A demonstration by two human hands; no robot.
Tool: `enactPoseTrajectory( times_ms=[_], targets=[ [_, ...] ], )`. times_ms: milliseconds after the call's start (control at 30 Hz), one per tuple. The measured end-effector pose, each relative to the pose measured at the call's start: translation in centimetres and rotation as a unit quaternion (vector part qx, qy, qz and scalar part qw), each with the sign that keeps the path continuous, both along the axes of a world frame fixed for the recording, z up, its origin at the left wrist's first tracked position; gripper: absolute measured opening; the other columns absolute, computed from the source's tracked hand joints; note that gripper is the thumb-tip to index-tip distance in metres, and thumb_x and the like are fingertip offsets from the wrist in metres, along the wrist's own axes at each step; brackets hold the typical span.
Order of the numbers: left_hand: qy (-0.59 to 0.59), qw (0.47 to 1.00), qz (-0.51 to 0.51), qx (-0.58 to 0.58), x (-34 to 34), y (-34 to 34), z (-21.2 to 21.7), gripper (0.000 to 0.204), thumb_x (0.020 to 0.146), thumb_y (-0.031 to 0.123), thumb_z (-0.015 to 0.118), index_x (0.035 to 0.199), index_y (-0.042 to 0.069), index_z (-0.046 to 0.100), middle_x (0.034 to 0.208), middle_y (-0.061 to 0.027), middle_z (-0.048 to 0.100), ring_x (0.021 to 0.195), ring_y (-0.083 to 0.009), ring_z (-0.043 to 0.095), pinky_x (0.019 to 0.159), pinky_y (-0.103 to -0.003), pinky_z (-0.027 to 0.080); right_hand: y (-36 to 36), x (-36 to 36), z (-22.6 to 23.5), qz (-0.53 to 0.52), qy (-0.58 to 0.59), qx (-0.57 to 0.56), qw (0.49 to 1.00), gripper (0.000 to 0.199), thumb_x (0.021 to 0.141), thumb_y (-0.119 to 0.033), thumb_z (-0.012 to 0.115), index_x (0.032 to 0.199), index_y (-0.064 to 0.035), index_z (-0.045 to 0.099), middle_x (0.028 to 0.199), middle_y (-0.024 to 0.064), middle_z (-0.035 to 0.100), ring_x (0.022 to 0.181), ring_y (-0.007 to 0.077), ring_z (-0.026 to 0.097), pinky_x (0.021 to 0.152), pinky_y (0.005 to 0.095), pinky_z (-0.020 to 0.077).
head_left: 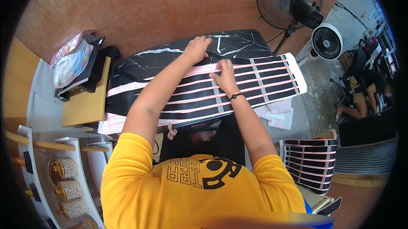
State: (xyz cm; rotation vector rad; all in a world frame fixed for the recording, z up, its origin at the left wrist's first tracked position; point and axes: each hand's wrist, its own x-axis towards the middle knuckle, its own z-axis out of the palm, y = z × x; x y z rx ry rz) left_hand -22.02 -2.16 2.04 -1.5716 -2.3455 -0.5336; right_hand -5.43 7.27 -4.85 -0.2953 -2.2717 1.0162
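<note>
On a black marble-patterned table point(238, 44) lies a long black sheet point(255, 84) crossed lengthwise by thin pink strips and crosswise by grey bands, its right end hanging past the table edge. The left hand point(196, 48) rests palm down near the sheet's far edge, fingers curled loosely, pressing on the surface rather than gripping anything. The right hand point(224, 74) sits just beside it on the sheet's middle, fingertips pinched together on one pink strip point(263, 64); whether it actually has the strip lifted cannot be told. A black wristband point(236, 96) circles the right wrist. To the right, a stack of similar striped sheets point(310, 163) stands well apart on a lower surface, with loose white papers point(278, 116) between it and the table. Behind the table stand a black pedestal fan point(291, 1) and a smaller white fan point(326, 42). At left, a wooden board point(85, 101) and a tray holding a plastic bag point(70, 65) sit beside the table. Another person point(367, 93) sits at far right.
</note>
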Motion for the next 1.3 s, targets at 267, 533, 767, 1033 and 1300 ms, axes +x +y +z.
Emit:
enactPoseTrajectory(
  times_ms=[267, 533, 767, 1033, 1300],
  targets=[
    [-0.049, 0.99, -0.11, -0.066, 2.6, -2.7, -2.0, 0.016, 0.076, 0.013, 0.076, 0.091, 0.009, 0.07, 0.098, -0.012, 0.064, 0.102, -0.0332, 0.06, 0.092, -0.045, 0.047, 1.1, -0.5, -0.9, -0.022, 0.019, -0.054, 0.998, 0.032, 0.072, 0.01, 0.075, 0.095, -0.0021, 0.056, 0.099, 0.0116, 0.057, 0.086, 0.0247, 0.064, 0.079, 0.0328, 0.0543],
    [0.02, 0.997, -0.06, 0.04, 7.1, -4.7, -2.3, 0.003, 0.078, 0.006, 0.065, 0.077, 0.006, 0.068, 0.084, -0.0097, 0.063, 0.088, -0.0315, 0.06, 0.078, -0.043, 0.046, 1.0, -0.9, -1.6, -0.023, 0.014, -0.026, 0.999, 0.025, 0.072, 0.014, 0.071, 0.091, -0.0015, 0.064, 0.098, 0.0126, 0.059, 0.094, 0.028, 0.064, 0.083, 0.0353, 0.0539],
    [0.001, 0.995, -0.066, 0.072, 11.0, -7.5, -2.2, 0.002, 0.074, 0.004, 0.065, 0.076, 0.004, 0.064, 0.085, -0.0112, 0.061, 0.088, -0.0313, 0.059, 0.083, -0.043, 0.046, 0.5, -0.9, -1.4, -0.039, -0.001, -0.025, 0.999, 0.02, 0.074, 0.013, 0.07, 0.087, -0.0021, 0.065, 0.096, 0.0135, 0.058, 0.092, 0.0314, 0.062, 0.08, 0.0389, 0.0519],
    [-0.039, 0.996, -0.05, 0.062, 14.6, -11.9, -0.6, 0.005, 0.076, 0.004, 0.07, 0.076, 0.005, 0.065, 0.086, -0.0103, 0.06, 0.089, -0.0316, 0.058, 0.083, -0.044, 0.046, 0.5, -1.2, -1.7, -0.043, 0.014, -0.006, 0.999, 0.015, 0.076, 0.01, 0.067, 0.082, -0.0039, 0.065, 0.093, 0.0144, 0.058, 0.092, 0.0346, 0.06, 0.081, 0.0434, 0.0488],
    [-0.065, 0.993, -0.053, 0.08, 18.4, -14.2, 0.0, 0.009, 0.075, 0.003, 0.071, 0.08, 0.002, 0.064, 0.087, -0.0114, 0.06, 0.089, -0.0328, 0.059, 0.081, -0.044, 0.046, 0.3, -1.3, -2.0, -0.045, 0.02, 0.068, 0.996, 0.016, 0.077, 0.009, 0.063, 0.084, -0.0051, 0.066, 0.095, 0.0143, 0.057, 0.094, 0.0351, 0.058, 0.084, 0.0432, 0.047]
  ],
)
